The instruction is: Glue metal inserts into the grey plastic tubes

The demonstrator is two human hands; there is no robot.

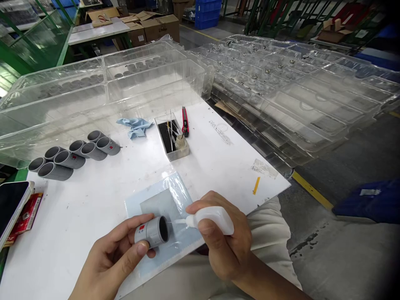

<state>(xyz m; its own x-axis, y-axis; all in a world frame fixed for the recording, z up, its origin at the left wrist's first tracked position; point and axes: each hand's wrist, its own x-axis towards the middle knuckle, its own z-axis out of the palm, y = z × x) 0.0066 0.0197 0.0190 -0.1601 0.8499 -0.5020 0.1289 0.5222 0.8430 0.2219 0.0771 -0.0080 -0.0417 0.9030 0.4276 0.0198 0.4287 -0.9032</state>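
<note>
Head view: the left hand [109, 258] grips a short grey tube [153, 231] w/ thumb & fingers round it. The tube lies on its side w/ its open end to the right. It is held just over a blue mat [150, 196] at the near edge of the table [218, 166], approx. mid way along. The tube has a small red sticker, but the marks on it are too tiny to read.

The right hand [225, 246] is wrapped tight round a white bottle [214, 217]. The bottle's thin tip points left at the tube's open end, v. close to the rim. Can't tell if they touch.

Nr the left edge lies a bunch of grey tubes [71, 156], all on their sides, some w/ red stickers too. At the left edge is a phone [12, 204] w/ a dark screen. It lies partly on a red pack [28, 212] whose writing is too small to read.

Toward the far edge is a crumpled blue cloth [135, 126]. Next to it is a clear box [171, 141] w/ a little jar [181, 143] & thin sticks in it. A red knife [185, 121] lies just beside the box.

Long clear bins [93, 96] run along the far edge, w/ more grey tubes inside. A yellow strip [256, 185] sits nr the right edge. Past that edge is a big pile of clear trays [296, 96]. Brown boxes [156, 25] & blue crates [208, 12] stand far back.
</note>
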